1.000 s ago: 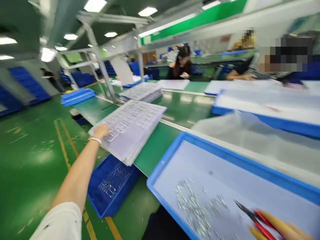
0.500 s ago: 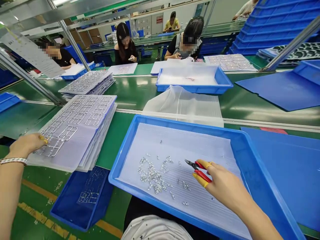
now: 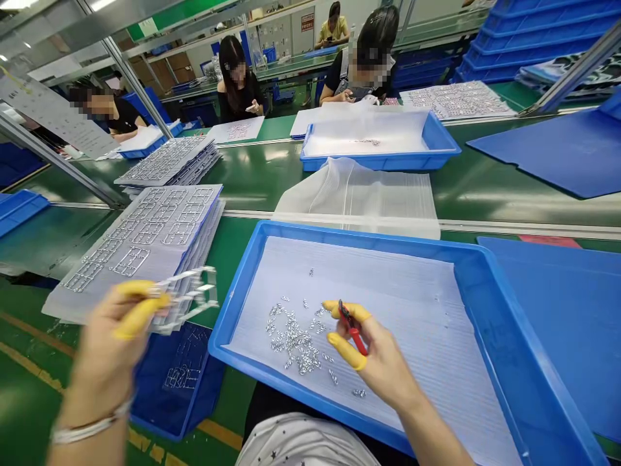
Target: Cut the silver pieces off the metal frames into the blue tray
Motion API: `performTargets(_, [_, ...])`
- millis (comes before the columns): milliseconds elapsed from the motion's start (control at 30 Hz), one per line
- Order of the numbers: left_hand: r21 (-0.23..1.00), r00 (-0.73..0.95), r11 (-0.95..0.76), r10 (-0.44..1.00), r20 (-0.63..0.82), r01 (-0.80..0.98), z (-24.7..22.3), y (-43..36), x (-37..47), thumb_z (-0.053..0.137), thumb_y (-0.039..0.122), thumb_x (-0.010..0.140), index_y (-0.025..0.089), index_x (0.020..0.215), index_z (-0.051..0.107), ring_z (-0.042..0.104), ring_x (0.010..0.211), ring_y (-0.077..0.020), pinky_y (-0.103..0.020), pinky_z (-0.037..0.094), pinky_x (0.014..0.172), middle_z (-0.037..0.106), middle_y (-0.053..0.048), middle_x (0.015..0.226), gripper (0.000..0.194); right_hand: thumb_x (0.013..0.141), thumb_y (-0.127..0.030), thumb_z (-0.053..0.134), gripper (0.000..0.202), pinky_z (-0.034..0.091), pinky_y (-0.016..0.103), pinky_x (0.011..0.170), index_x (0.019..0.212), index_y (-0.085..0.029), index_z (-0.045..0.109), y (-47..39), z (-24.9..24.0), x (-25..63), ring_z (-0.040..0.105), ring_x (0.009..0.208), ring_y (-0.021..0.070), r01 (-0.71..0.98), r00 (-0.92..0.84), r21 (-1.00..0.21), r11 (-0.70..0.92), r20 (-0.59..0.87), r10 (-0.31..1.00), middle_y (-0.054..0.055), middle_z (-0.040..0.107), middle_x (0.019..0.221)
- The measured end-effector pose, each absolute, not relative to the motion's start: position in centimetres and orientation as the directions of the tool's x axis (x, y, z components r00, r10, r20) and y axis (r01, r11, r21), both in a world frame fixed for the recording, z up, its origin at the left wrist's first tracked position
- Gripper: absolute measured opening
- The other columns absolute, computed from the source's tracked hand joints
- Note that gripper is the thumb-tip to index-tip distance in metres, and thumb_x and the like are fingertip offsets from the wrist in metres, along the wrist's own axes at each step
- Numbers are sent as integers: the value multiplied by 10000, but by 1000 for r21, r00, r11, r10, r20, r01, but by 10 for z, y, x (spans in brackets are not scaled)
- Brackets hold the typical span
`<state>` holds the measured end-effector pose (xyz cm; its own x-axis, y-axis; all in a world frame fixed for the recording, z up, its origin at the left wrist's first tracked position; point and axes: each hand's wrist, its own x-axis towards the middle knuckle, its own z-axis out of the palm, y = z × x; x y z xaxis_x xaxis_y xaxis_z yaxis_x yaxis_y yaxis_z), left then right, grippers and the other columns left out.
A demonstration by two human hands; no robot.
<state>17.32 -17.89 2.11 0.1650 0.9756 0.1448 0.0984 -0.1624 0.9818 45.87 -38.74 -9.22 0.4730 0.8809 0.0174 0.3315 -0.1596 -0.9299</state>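
Green bench ahead, the left hand pinches a frame newly lifted clear, right hand gripping cutters.

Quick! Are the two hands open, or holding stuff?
Left hand: closed, pinching a silvery frame that looks blurred.
Right hand: closed, holding red-handled cutters.

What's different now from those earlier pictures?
The left hand has lifted a silvery frame off the sheet stack and brought it right, toward the blue tray. The right hand has shifted left, keeping the red-handled cutters. The tray and main heap of pieces stayed put.
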Motion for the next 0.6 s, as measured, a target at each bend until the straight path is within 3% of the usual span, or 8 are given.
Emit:
performTargets(67, [995, 390, 34, 921, 7, -97, -18, -197, 227, 826, 297, 598, 187, 817, 654, 555, 564, -121, -243, 456, 538, 663, 3, 683, 300, 826, -412, 591, 348, 508, 349, 726, 1117, -224, 555, -379, -92, 448, 575, 706, 161, 222, 487, -971, -83, 37, 873, 83, 661, 1020])
performTargets(133, [940, 535, 271, 836, -123, -208, -47, -222, 272, 778, 288, 684, 188, 852, 644, 548, 573, -100, -223, 446, 546, 651, 3, 714, 237, 820, -414, 603, 304, 494, 337, 689, 1054, -224, 567, -377, -94, 446, 539, 672, 152, 169, 524, -983, -71, 28, 851, 57, 648, 928])
performTargets(267, [781, 680, 567, 683, -267, -263, -74, -265, 315, 740, 266, 745, 175, 871, 631, 544, 591, -78, -204, 438, 596, 626, 8, 736, 190, 798, -436, 628, 274, 458, 300, 609, 947, -216, 564, -388, -98, 455, 485, 613, 139, 131, 599, -983, -127, -24, 800, 0, 574, 751])
performTargets(367, [740, 712, 624, 637, -296, -250, -81, -273, 313, 725, 265, 770, 175, 884, 637, 544, 621, -81, -213, 433, 641, 623, 6, 765, 170, 801, -447, 622, 266, 450, 288, 606, 905, -215, 543, -393, -99, 459, 486, 635, 139, 90, 612, -988, -126, -45, 789, 2, 559, 771])
performTargets(467, [777, 762, 599, 591, -265, -193, -85, -263, 300, 765, 272, 730, 173, 852, 655, 577, 718, -115, -252, 442, 740, 637, -10, 823, 192, 805, -461, 626, 270, 437, 279, 607, 863, -217, 526, -390, -98, 458, 473, 650, 136, 4, 580, -997, -76, -60, 812, -7, 519, 773])
performTargets(600, [836, 855, 533, 488, -174, -134, -88, -245, 287, 840, 322, 629, 171, 944, 676, 590, 943, -209, -335, 409, 924, 653, -66, 991, 386, 749, -494, 691, 344, 402, 270, 574, 831, -214, 508, -381, -92, 453, 442, 634, 132, -182, 452, -982, -43, -122, 884, -21, 467, 733])
